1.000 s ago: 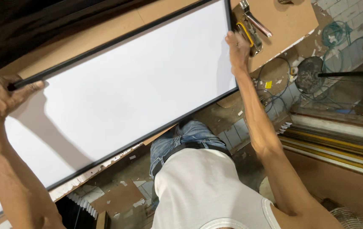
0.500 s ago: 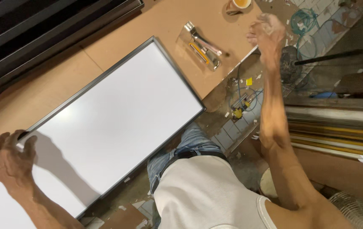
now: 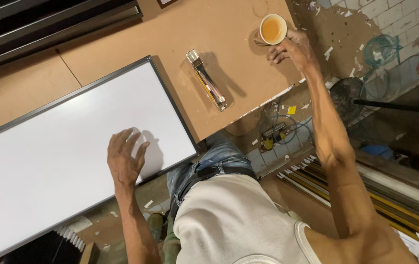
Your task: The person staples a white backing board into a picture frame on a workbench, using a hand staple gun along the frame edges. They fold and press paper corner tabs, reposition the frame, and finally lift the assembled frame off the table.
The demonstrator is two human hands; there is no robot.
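A big white panel (image 3: 67, 161) with a thin dark frame lay flat on the brown table (image 3: 229, 44). Its long side ran from about 8 o'clock up to 2 o'clock in the picture. The near edge hung a little past the table's edge, close to the person's legs.

The left hand (image 3: 124, 156) rested on top of the panel, near its right end. The fingers were spread out and loose. It pressed on the white face but did not grip anything. The far right corner of the panel sat at about 1 o'clock from this hand, quite near.

The right hand (image 3: 292, 49) was well apart from the panel, up at 2 o'clock from it. It touched a small cup (image 3: 273, 28) full of an orange-brown drink. The fingers curled around the side of the cup, but I could not tell if they held it tight. So the left hand was the one nearer the panel, and the right hand was the one at the cup.

Between the panel and the cup lay a shiny metal tool (image 3: 207, 80) with a yellow stripe. It pointed from 11 o'clock down to 5 o'clock.

Past the table's edge, the floor had wires (image 3: 278, 134), bits of paper, and long strips (image 3: 395, 190) lying at 4 o'clock.
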